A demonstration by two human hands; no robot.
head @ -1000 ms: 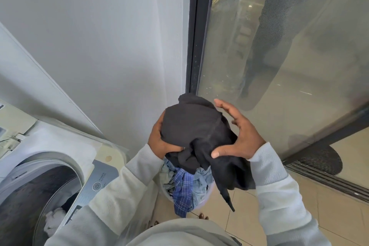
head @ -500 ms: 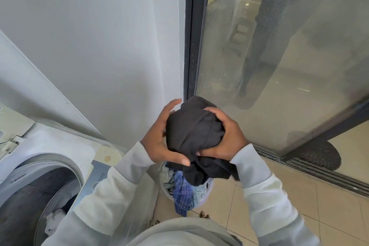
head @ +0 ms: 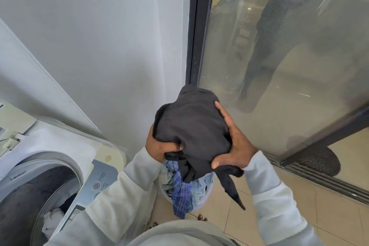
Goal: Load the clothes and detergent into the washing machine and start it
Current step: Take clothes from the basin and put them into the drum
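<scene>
Both hands were clamped on a bunched black garment (head: pixel 191 126), held in the air above the laundry basket (head: pixel 201 204): the left hand (head: pixel 159 146) was curled round its lower left edge, and the right hand (head: pixel 233 144) was wrapped over its right side with the fingers (head: pixel 220 109) spread across the cloth. The basket, filled with blue and checked clothes (head: pixel 180 189), was set on the tiled floor (head: pixel 329 217) just right of the washer (head: pixel 60 166), whose open drum (head: pixel 30 201) was seen with a white item (head: pixel 53 219) inside.

Black garment (head: pixel 191 126) between both hands
</scene>
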